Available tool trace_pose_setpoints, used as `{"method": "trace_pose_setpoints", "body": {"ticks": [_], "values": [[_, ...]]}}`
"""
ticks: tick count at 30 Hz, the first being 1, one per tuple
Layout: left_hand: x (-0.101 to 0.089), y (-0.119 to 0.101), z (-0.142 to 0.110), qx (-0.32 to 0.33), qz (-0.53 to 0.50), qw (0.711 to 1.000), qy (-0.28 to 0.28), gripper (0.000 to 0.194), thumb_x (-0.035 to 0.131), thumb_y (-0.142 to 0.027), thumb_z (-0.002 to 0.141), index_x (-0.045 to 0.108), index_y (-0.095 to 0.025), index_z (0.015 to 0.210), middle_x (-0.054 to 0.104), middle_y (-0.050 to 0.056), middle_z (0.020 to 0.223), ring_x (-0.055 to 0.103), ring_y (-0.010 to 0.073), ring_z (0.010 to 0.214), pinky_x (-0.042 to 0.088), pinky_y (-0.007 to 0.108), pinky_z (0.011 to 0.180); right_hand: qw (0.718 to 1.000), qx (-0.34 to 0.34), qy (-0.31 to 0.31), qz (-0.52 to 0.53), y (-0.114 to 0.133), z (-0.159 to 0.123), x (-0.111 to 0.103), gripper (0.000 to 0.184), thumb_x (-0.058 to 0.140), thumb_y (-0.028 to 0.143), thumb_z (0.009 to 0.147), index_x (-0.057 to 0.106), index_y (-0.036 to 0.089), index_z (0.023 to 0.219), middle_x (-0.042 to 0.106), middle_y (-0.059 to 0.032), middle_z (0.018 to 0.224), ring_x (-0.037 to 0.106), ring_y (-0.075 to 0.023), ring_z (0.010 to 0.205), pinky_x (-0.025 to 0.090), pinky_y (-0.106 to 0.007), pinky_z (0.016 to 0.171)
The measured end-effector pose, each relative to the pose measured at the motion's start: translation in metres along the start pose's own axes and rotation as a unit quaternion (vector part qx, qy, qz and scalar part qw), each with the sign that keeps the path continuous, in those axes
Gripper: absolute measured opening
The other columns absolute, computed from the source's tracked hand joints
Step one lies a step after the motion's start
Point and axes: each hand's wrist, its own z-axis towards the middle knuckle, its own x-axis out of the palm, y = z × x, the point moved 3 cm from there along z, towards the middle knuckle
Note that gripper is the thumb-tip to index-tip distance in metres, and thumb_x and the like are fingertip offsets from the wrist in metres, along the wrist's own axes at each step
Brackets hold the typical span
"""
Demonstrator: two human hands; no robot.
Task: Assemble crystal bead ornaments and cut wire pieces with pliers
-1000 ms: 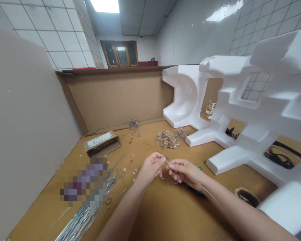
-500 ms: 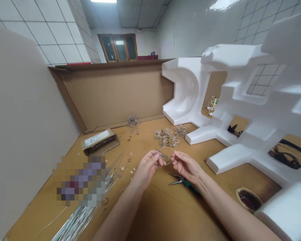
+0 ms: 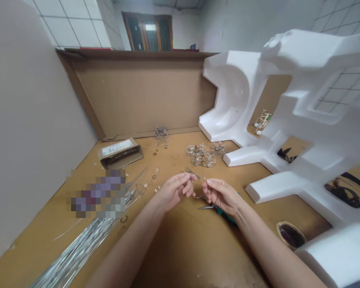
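Observation:
My left hand (image 3: 178, 189) pinches a thin metal wire near the middle of the table. Close by on its right, my right hand (image 3: 220, 194) is closed on the same wire between thumb and forefinger. A curved stretch of the wire (image 3: 199, 196) shows in the gap under the fingertips. Short thin wires show just behind my left fingertips; whether they are held or lie on the table I cannot tell. Pliers (image 3: 207, 207) with green handles lie partly hidden beneath my right hand. Beyond the hands sits a cluster of bent wire pieces (image 3: 204, 159).
A bundle of straight wires (image 3: 75, 250) lies at the left, near a blurred patch. Behind it is an opened small cardboard box (image 3: 121, 154). Small rings (image 3: 154, 177) are scattered about. White foam packing (image 3: 270, 182) stands along the right, and a cardboard wall (image 3: 150, 96) closes the back.
The view has tilted down, so the table things appear higher. My hands remain close together around the wire, with my left fingers turned slightly.

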Motion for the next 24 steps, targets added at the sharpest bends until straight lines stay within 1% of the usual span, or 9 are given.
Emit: {"method": "trace_pose_setpoints", "body": {"ticks": [3, 7, 11, 14, 16, 19, 21, 24], "values": [[0.0, 0.002, 0.0, -0.003, -0.019, 1.0, 0.021, 0.015, 0.054, -0.023, 0.08, 0.061, -0.011, 0.085, 0.036, -0.007, 0.045, 0.038, 0.0054, 0.044, 0.044, 0.024, 0.059, 1.0, 0.007, -0.006, 0.016, -0.001, 0.0, 0.0, 0.016, 0.066, 0.026, 0.073, 0.067, 0.01, 0.073, 0.061, -0.0005, 0.059, 0.055, -0.0064, 0.047, 0.046, -0.017, 0.045], [-0.002, 0.005, 0.002, -0.002, -0.014, 0.999, 0.039, 0.013, 0.054, -0.022, 0.08, 0.06, -0.012, 0.085, 0.037, -0.007, 0.043, 0.038, 0.0054, 0.042, 0.044, 0.024, 0.058, 1.0, 0.007, -0.018, 0.015, -0.001, -0.001, 0.001, 0.015, 0.067, 0.026, 0.071, 0.066, 0.011, 0.071, 0.061, 0.0, 0.058, 0.053, -0.0057, 0.046, 0.045, -0.017, 0.045], [-0.003, 0.006, 0.003, 0.0, -0.024, 0.999, 0.022, 0.015, 0.053, -0.025, 0.082, 0.06, -0.012, 0.085, 0.041, -0.006, 0.044, 0.041, 0.0063, 0.044, 0.045, 0.026, 0.061, 0.999, 0.01, -0.029, 0.011, -0.001, -0.001, 0.001, 0.016, 0.068, 0.027, 0.07, 0.066, 0.011, 0.071, 0.06, 0.0, 0.057, 0.051, -0.006, 0.045, 0.045, -0.018, 0.044], [-0.003, 0.008, 0.003, -0.017, -0.034, 0.999, 0.013, 0.014, 0.055, -0.026, 0.08, 0.06, -0.013, 0.083, 0.048, -0.003, 0.052, 0.049, 0.0086, 0.051, 0.045, 0.028, 0.066, 0.999, 0.012, -0.04, 0.007, -0.001, -0.001, -0.001, 0.017, 0.068, 0.028, 0.07, 0.065, 0.011, 0.071, 0.058, 0.0003, 0.056, 0.05, -0.006, 0.044, 0.043, -0.018, 0.043], [-0.002, 0.009, 0.002, -0.027, -0.032, 0.999, 0.019, 0.012, 0.058, -0.025, 0.078, 0.059, -0.013, 0.078, 0.051, -0.001, 0.058, 0.053, 0.0103, 0.057, 0.044, 0.029, 0.069, 0.999, 0.012, -0.047, 0.002, 0.0, -0.001, -0.003, 0.017, 0.067, 0.028, 0.071, 0.064, 0.012, 0.071, 0.057, 0.0011, 0.056, 0.048, -0.0055, 0.042, 0.039, -0.016, 0.039], [-0.004, 0.012, 0.003, -0.029, -0.025, 0.999, 0.024, 0.014, 0.059, -0.025, 0.076, 0.056, -0.013, 0.071, 0.053, 0.001, 0.065, 0.054, 0.012, 0.064, 0.042, 0.028, 0.071, 0.999, 0.008, -0.043, -0.004, 0.001, -0.001, -0.004, 0.017, 0.063, 0.028, 0.074, 0.061, 0.013, 0.066, 0.053, 0.0024, 0.055, 0.041, -0.0032, 0.036, 0.029, -0.015, 0.034], [-0.006, 0.014, 0.004, -0.019, -0.012, 1.0, 0.015, 0.014, 0.061, -0.024, 0.075, 0.056, -0.012, 0.069, 0.053, 0.002, 0.068, 0.052, 0.0111, 0.065, 0.04, 0.025, 0.068, 0.999, 0.003, -0.041, 0.005, 0.003, -0.001, -0.003, 0.019, 0.062, 0.026, 0.074, 0.058, 0.013, 0.061, 0.049, 0.0038, 0.052, 0.035, -0.0019, 0.035, 0.024, -0.014, 0.033], [-0.007, 0.016, 0.005, -0.01, 0.011, 1.0, 0.002, 0.013, 0.063, -0.023, 0.073, 0.056, -0.012, 0.068, 0.053, 0.002, 0.068, 0.047, 0.0085, 0.061, 0.036, 0.021, 0.061, 0.999, -0.002, -0.038, 0.023, 0.005, -0.001, -0.003, 0.019, 0.061, 0.024, 0.073, 0.055, 0.013, 0.058, 0.044, 0.0054, 0.048, 0.03, -0.0013, 0.034, 0.022, -0.014, 0.034]]}}
